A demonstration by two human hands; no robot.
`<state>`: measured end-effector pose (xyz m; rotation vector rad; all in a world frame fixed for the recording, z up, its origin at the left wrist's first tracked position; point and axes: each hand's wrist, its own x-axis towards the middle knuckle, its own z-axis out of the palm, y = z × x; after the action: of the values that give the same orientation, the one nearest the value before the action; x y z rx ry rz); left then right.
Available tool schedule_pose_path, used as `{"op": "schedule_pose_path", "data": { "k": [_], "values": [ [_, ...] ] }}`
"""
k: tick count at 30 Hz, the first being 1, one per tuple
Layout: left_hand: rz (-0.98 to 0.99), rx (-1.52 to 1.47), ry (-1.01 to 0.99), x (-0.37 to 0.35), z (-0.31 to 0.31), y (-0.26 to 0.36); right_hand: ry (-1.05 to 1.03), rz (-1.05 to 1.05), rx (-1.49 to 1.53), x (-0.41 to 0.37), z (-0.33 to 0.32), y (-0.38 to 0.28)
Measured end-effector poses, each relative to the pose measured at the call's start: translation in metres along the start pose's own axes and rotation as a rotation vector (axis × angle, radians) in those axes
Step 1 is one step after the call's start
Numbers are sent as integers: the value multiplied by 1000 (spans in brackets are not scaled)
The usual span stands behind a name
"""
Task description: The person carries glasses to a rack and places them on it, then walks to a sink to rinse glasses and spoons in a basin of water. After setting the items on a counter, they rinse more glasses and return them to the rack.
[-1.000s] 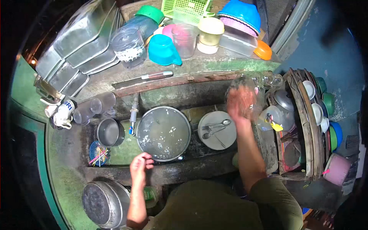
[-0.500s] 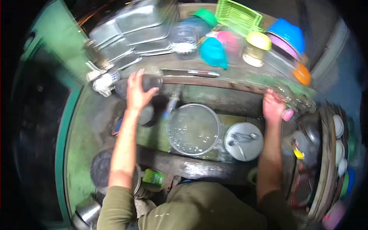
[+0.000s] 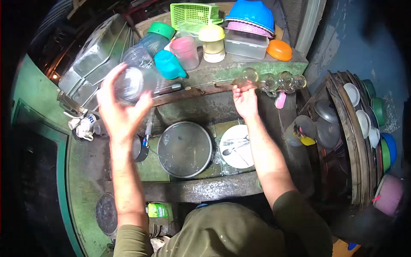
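Note:
My left hand (image 3: 117, 105) is raised at the left, its fingers and thumb curled around a clear jar (image 3: 133, 83) that is slightly blurred. At the ledge's front edge, my right hand (image 3: 246, 102) has its fingertips around the lower part of a clear drinking glass (image 3: 248, 77). That glass is at the left end of a row of rounded clear glasses (image 3: 286, 81). Below and between my arms is a round basin of water (image 3: 184, 150). Beside it, a white lid or plate (image 3: 235, 157) carries forks and spoons, partly hidden by my right forearm.
Metal pans (image 3: 96, 55), a teal jug (image 3: 169, 64), a pink cup (image 3: 186, 51), a green basket (image 3: 192, 16) and blue bowls (image 3: 252, 17) crowd the back ledge. A tap (image 3: 148, 128) is left of the basin. At the right stands a wooden rack (image 3: 349, 141) with plates.
The view has turned to the right. My left hand has lifted the clear jar up from the left ledge. My right hand has shifted left of the pink item, with the glass at its fingers.

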<state>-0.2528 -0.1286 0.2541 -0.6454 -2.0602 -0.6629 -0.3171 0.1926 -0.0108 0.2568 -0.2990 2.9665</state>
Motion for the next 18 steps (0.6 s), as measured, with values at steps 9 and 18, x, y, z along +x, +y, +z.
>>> {"op": "schedule_pose_path", "data": {
  "k": [9, 18],
  "values": [
    [122, -492, -217, 19, 169, 115, 392, 218, -261, -45, -11, -16],
    [129, -217, -350, -10, 223, 121, 350, 289, -501, -157, -8, -47]
  ]
}}
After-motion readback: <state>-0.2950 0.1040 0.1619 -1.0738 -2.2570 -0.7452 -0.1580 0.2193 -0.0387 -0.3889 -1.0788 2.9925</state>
